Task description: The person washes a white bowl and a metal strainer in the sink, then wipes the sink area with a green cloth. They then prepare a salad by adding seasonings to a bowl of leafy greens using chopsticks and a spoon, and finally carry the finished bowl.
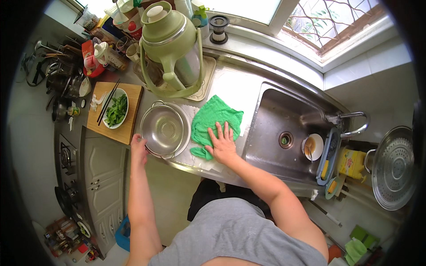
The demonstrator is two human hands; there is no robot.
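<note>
My left hand grips the near-left rim of a stainless steel strainer bowl with two loop handles. This bowl sits inside a white basin, which shows mostly along its right side. Flat on a green cleaning cloth lies my right hand, fingers spread. The cloth is spread over the worktop, with a small part bunched by my thumb. Left of the strainer, a white bowl of leafy greens stands on a wooden cutting board, with dark chopsticks laid across its rim.
A large green vacuum flask stands on a tray behind the strainer. To the right is a steel sink holding a white bowl with brown liquid and a spoon. A faucet rises beyond it. A gas stove is at far left.
</note>
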